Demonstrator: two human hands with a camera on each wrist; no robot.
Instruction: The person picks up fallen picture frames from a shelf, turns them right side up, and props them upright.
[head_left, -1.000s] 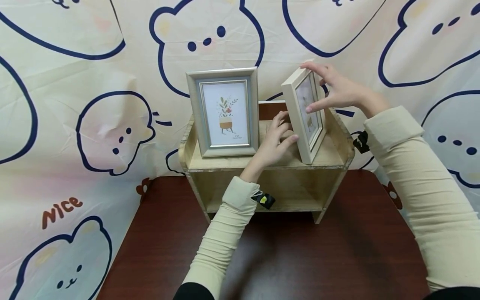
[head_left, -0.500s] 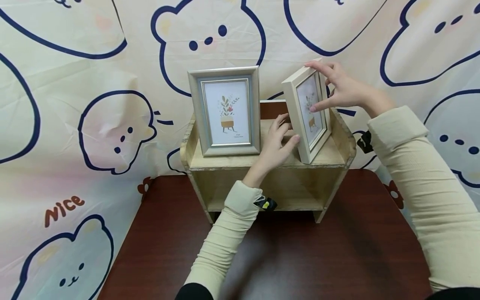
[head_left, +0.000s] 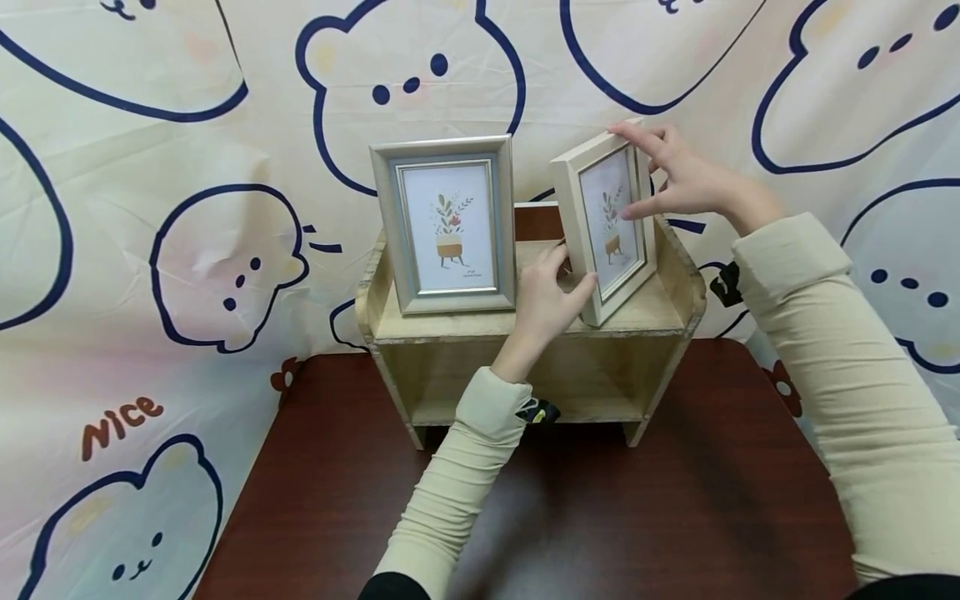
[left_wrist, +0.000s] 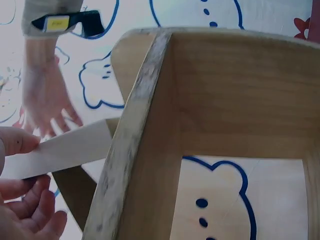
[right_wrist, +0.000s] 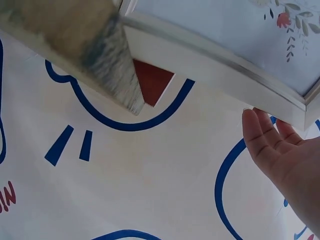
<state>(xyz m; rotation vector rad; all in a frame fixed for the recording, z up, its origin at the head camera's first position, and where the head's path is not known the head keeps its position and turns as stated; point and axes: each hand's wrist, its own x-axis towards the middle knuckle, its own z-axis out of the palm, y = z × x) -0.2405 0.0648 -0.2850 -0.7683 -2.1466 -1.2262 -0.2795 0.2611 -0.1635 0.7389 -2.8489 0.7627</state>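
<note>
A cream picture frame (head_left: 609,246) with a potted-plant print stands tilted and angled on the right of the small wooden shelf's (head_left: 663,312) top board. My left hand (head_left: 543,300) grips its lower left edge, thumb at the front and fingers behind. In the left wrist view, thumb and fingers of the left hand (left_wrist: 32,212) pinch the pale side of the frame (left_wrist: 70,148). At the upper right corner, my right hand (head_left: 690,177) holds the frame, index finger on top and thumb over the front. The right wrist view shows fingers of the right hand (right_wrist: 287,160) against the frame's edge (right_wrist: 215,70).
A second picture frame (head_left: 450,225), silvery with a blue-grey inner border, stands upright on the shelf's left half. Below the top board is an open compartment (head_left: 577,375). The shelf stands on a dark red-brown table (head_left: 600,517) before a cartoon-printed cloth (head_left: 225,150).
The cream frame has turned so its front faces more forward, its left edge shifting left. My left hand went left with it, while the right hand stayed at the top corner.
</note>
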